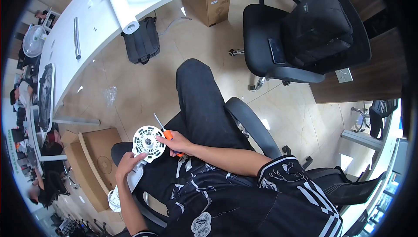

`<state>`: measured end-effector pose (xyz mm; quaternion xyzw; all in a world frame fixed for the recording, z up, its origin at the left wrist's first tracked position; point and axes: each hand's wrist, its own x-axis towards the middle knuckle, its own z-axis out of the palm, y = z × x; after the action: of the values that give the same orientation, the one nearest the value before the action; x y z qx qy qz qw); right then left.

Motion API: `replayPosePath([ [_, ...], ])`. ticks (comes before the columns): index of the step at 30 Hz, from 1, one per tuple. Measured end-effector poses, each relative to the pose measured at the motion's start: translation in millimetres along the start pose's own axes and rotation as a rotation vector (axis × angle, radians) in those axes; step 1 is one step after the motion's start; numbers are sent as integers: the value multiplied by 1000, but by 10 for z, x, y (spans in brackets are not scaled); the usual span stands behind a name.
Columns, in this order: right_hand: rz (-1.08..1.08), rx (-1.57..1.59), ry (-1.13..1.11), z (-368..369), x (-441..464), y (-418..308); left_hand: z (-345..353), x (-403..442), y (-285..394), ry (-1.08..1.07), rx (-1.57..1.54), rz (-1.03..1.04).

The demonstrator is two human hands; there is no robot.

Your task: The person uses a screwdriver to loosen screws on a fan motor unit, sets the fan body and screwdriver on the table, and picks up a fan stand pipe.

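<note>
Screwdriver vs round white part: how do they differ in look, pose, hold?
Shape: the screwdriver is long and thin; the round white part is a broad, slotted disc.
Colour: the screwdriver has an orange handle; the round white part is mostly white.
Hold: the right hand grips the screwdriver; the left hand holds the round white part.
Shared: both are held off the floor.

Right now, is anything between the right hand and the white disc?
Nothing visible. The right hand holds the screwdriver beside the disc, its thumb seeming to touch the rim; the left hand holds the disc's lower edge.
</note>
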<state>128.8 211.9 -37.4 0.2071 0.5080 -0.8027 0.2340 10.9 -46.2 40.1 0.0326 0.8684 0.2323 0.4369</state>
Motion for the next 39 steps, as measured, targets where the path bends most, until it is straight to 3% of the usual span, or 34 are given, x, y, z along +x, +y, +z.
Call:
replayPosePath([
  [5,-60,89,161,-90,-125,-36,-66,169,128,-63,37,125],
  [9,-110,209,545,-586,45,-231,-1,433,468,-58,155,201],
  [11,-210,126,696,-966,199,-510,30,519,735,-94,276,330],
  [15,17,-625,796,-2216,826,-892,47,574,1359,-140,455,326],
  [16,126,-686,799,-2496,1016,-848,76,617,1430,-139,488,348],
  [21,457,-760,817,-3884,1889,390,230,724,1791,-173,620,351],
  [23,516,-707,924,-4312,2140,937,261,729,2048,-207,649,322],
  [25,564,-477,1172,-4612,2292,1254,301,764,2171,-222,564,310],
  [26,546,-419,1282,-4753,2345,1405,326,775,2186,-195,590,372],
  [27,526,-360,1392,-4890,2401,1564,329,692,2190,-263,665,199],
  [29,453,-340,1646,-5212,2514,2079,369,717,2237,-284,666,194],
  [33,446,-138,1783,-5603,2543,2460,405,813,2294,-303,667,290],
  [35,274,-140,1813,-5733,2634,2743,415,828,2332,-305,661,320],
  [39,351,-145,1819,-5755,2773,2706,414,836,2293,-335,735,296],
])
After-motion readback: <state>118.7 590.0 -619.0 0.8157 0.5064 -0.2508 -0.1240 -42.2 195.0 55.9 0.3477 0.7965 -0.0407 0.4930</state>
